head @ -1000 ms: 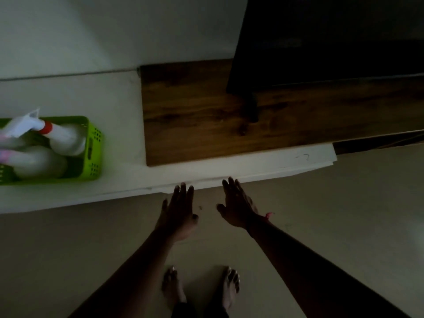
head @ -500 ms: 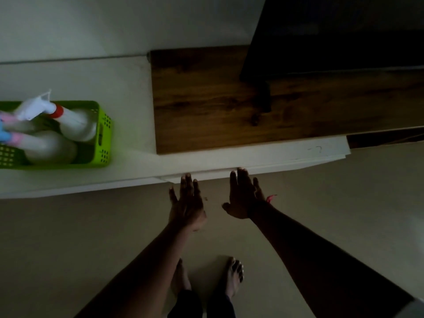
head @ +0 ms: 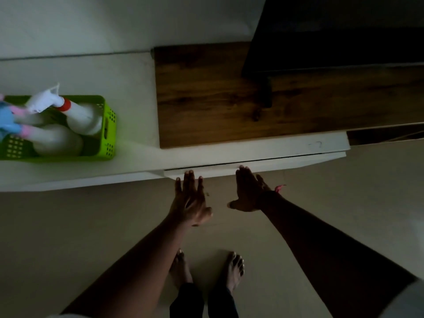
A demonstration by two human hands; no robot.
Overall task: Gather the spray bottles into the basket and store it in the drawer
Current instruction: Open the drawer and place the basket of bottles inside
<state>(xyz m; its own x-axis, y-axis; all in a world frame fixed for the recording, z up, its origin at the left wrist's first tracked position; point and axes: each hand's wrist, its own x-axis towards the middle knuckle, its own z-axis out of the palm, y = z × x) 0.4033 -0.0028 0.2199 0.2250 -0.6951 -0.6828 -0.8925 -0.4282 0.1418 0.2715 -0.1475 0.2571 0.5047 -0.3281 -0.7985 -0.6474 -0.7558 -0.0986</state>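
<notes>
A green basket (head: pixel 107 131) stands on the white cabinet top at the far left. Several white spray bottles lie in it, one with a red collar (head: pixel 82 115), another with a pink collar (head: pixel 57 141). The white drawer front (head: pixel 252 167) runs along the cabinet's front edge, with a thin dark gap above it. My left hand (head: pixel 190 198) and my right hand (head: pixel 249 193) are both flat, fingers apart, and their fingertips touch the drawer front's lower edge. Neither hand holds anything.
A dark wooden board (head: pixel 229 99) lies on the white cabinet top (head: pixel 135 88), with a black screen (head: pixel 332 31) standing on it at the right. My bare feet (head: pixel 231 269) are on the beige floor below the hands.
Both hands have moved forward from the open floor to the drawer front, and their fingertips now touch it. The basket has stayed in place.
</notes>
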